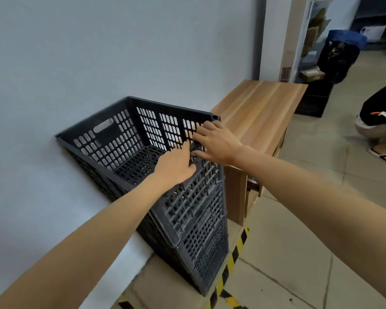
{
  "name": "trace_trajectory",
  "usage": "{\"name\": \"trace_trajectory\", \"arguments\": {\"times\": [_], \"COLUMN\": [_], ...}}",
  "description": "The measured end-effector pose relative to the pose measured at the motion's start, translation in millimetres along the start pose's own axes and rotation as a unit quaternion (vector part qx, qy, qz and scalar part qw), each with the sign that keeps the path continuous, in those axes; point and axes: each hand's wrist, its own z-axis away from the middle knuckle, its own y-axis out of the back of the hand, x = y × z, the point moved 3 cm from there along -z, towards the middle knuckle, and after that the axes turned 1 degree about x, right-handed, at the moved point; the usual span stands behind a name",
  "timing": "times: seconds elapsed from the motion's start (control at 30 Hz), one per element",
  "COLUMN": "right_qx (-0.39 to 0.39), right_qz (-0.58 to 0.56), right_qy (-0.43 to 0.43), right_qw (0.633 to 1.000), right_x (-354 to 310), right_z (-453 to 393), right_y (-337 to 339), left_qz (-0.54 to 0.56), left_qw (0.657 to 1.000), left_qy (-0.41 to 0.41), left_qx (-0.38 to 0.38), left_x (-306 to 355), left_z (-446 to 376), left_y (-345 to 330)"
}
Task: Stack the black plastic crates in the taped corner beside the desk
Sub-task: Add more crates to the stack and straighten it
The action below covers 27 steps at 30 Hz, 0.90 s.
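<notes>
Left hand: our left hand [176, 166] gripped the near rim of the top crate [129, 139], its fingers [186, 146] curled over the edge and clenched on it.
Right hand: our right hand [216, 142] lay on the same rim just to the right, its fingers [204, 134] spread and flat against the slotted wall; we could not tell whether they gripped it.
Top crate: black plastic, slotted walls, grid floor, a handle slot in the left wall; nothing lay inside.
Stack: the top crate sat tilted on the stack of crates [201, 237], all black and nested.
Place: the stack stood against the wall [98, 52], just left of the wooden tabletop [259, 110], inside the yellow-and-black floor tape [232, 259].
Far right: a crouching person [381, 121] on the floor [299, 253].
</notes>
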Motion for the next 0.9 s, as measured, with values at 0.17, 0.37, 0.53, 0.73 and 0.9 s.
{"name": "trace_trajectory", "arguments": {"times": [0.17, 0.37, 0.53, 0.73, 0.9], "right_qx": [0.04, 0.064, 0.07, 0.034, -0.025], "right_qz": [-0.032, -0.041, -0.061, -0.075, -0.072], "right_qy": [0.004, 0.079, 0.164, 0.212, 0.219], "right_qw": [0.999, 0.994, 0.982, 0.974, 0.973], "right_x": [-3, 14, 28, 39, 56], "right_z": [5, 1, -13, -25, -44], "right_y": [-28, -35, -31, -36, -33], "left_qz": [-0.008, -0.017, -0.026, -0.017, -0.062], "left_qw": [1.0, 1.0, 1.0, 1.0, 0.998], "left_qy": [0.004, -0.009, -0.006, 0.007, 0.023], "left_qx": [-0.007, 0.006, 0.012, 0.009, 0.024], "left_x": [-2, -2, -1, 1, 5], "left_z": [-3, -4, -2, 1, 5], "left_y": [-1, -6, -10, -7, -4]}}
